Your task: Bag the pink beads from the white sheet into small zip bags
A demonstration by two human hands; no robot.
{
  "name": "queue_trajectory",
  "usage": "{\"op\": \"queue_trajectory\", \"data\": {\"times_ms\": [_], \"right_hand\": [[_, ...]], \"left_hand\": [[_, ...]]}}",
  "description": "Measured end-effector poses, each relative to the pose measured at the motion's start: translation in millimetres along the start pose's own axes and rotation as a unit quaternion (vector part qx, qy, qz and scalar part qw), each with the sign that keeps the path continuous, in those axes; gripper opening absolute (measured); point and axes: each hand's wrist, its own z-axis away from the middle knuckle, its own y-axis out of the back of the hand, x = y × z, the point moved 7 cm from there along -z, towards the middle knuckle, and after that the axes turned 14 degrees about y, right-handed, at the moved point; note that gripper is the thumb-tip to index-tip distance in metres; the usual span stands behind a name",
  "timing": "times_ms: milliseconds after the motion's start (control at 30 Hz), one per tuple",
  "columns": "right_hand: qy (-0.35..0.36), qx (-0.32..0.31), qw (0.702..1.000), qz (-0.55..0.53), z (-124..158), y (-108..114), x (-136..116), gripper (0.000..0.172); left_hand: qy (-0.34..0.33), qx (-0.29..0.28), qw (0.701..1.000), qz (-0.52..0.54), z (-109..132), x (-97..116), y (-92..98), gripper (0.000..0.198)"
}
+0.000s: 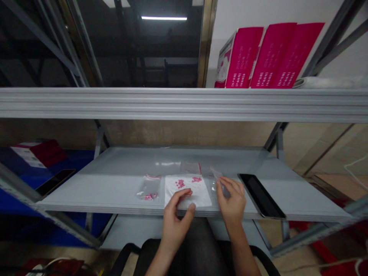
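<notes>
My left hand (176, 220) hovers over the front edge of a white sheet (201, 197), thumb and fingers apart with nothing between them. On the sheet lie two small clusters of pink beads, a left cluster (179, 184) and a right cluster (196, 179). Right of the sheet, my right hand (233, 199) pinches a clear plastic bag (215, 172) between thumb and fingertips. To the left rests a clear zip bag (151, 184) with some pink pieces (151, 196) inside. Another clear zip bag (190, 167) with a red strip lies behind the sheet.
A black tablet-like device (261, 195) lies at the right of the grey shelf table (120, 172). Overhead, a metal crossbeam (172, 103) spans the view, with magenta boxes (273, 57) above it. A dark phone-like device (56, 182) is at the left.
</notes>
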Motion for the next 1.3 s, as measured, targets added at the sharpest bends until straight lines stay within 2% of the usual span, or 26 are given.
{"op": "queue_trajectory", "data": {"times_ms": [67,133,200,267,367,433,500,567,600,700,867,967,1067,1133,1200,1300], "right_hand": [[0.005,0.012,0.998,-0.064,2.7,3.4,-34.3,0.019],[-0.007,-0.04,0.991,-0.131,9.5,-1.5,-67.0,0.017],[-0.012,-0.089,0.976,-0.198,17.8,-5.4,-93.0,0.023],[-0.04,-0.111,0.963,-0.244,24.6,-5.0,-103.2,0.026],[-0.102,-0.068,0.958,-0.258,27.7,4.0,-92.3,0.023],[-0.145,-0.05,0.952,-0.265,27.7,6.2,-79.0,0.031],[-0.183,-0.098,0.926,-0.316,29.4,-2.9,-70.6,0.029],[-0.228,-0.17,0.878,-0.384,35.9,-15.3,-67.6,0.023],[-0.252,-0.198,0.853,-0.412,40.5,-19.8,-67.1,0.027],[-0.31,-0.219,0.803,-0.459,53.4,-23.7,-64.6,0.033],[-0.344,-0.238,0.776,-0.473,67.4,-24.4,-63.2,0.032],[-0.346,-0.259,0.764,-0.478,69.5,-25.5,-64.3,0.032],[-0.361,-0.26,0.75,-0.489,69.6,-24.9,-67.4,0.034],[-0.362,-0.27,0.737,-0.503,70.2,-25.2,-75.1,0.035],[-0.35,-0.285,0.721,-0.525,72.4,-26.8,-87.1,0.036],[-0.33,-0.289,0.719,-0.54,79.4,-29.9,-101.3,0.037]], "left_hand": [[0.1,-0.07,0.979,0.166,5.5,-16.3,-21.7,0.04],[0.169,-0.075,0.947,0.263,9.4,-28.4,-30.4,0.044],[0.211,-0.048,0.928,0.302,11.6,-36.3,-26.2,0.044],[0.223,-0.03,0.93,0.292,12.8,-37.6,-13.7,0.042],[0.208,-0.047,0.953,0.213,14.9,-29.0,6.4,0.036],[0.203,-0.072,0.964,0.157,18.1,-22.3,15.3,0.035],[0.211,-0.078,0.967,0.121,21.5,-18.3,22.4,0.037],[0.22,-0.052,0.967,0.114,23.5,-17.6,30.7,0.041],[0.223,-0.034,0.966,0.123,24.0,-18.5,34.8,0.043],[0.217,0.013,0.963,0.157,24.7,-24.0,45.3,0.048],[0.184,0.06,0.971,0.143,26.5,-34.7,56.4,0.053],[0.142,0.105,0.979,0.098,26.9,-33.8,65.3,0.054],[0.052,0.184,0.981,-0.015,30.9,-14.8,77.8,0.045],[-0.004,0.203,0.975,-0.091,36.2,2.8,78.8,0.028],[-0.017,0.14,0.981,-0.133,40.1,13.7,68.2,0.013],[0.0,-0.018,0.989,-0.15,48.4,17.9,42.0,0.028]]}}
